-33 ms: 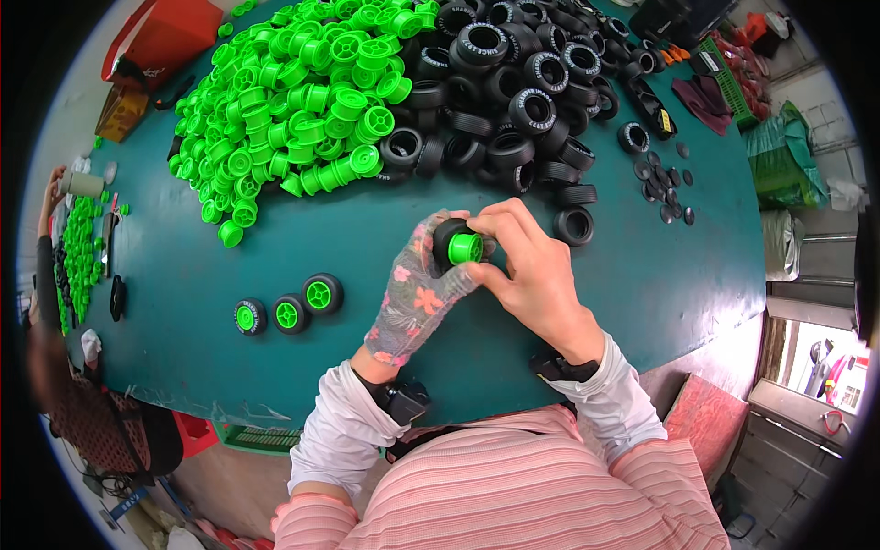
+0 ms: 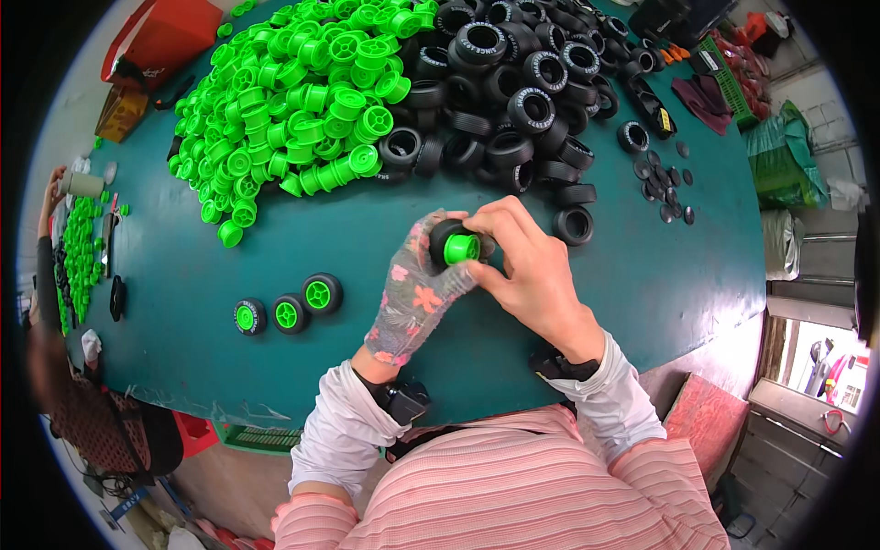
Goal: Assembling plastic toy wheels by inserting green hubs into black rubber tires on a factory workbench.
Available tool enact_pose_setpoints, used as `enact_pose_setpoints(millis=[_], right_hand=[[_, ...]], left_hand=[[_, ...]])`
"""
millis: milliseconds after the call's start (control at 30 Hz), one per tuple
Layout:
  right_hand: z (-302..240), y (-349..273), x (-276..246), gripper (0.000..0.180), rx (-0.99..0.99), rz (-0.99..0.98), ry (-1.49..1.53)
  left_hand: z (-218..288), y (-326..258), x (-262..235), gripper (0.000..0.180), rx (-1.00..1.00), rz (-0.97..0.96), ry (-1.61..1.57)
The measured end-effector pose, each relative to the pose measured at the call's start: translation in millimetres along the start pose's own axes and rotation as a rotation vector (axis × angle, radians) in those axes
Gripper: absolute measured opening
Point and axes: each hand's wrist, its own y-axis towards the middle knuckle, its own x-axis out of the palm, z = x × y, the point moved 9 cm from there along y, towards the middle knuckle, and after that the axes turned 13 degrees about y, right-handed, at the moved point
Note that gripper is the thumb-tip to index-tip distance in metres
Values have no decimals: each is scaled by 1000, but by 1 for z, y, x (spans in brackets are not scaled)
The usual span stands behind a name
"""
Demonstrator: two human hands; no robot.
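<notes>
A red open box (image 2: 156, 41) sits at the table's far left corner, a strip of dark print along its lower edge; just below it, off the table's rim, lies a small yellow-brown carton (image 2: 121, 110) with printed faces; at the far right, a small yellow tag (image 2: 665, 119) rests among the black parts; no screens or signs show.

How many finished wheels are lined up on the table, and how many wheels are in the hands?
Finished wheels (black tyre, green hub) in a row on the table: 3
Wheel held between left hand and right hand: 1
Total: 4
</notes>
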Motion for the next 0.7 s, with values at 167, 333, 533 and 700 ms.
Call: enact_pose_setpoints(millis=[167, 333, 533, 700], right_hand=[[20, 23, -11, 31, 164, -38, 371], [56, 18, -8, 20, 383, 80, 583], [55, 15, -6, 19, 396, 83, 607], [61, 11, -5, 21, 386, 68, 608]], left_hand=[[-7, 7, -12, 46, -94, 45, -38], [-4, 6, -12, 44, -149, 79, -162], [-9, 8, -8, 43, -133, 77, -149], [-9, 10, -3, 48, -106, 33, -134]])
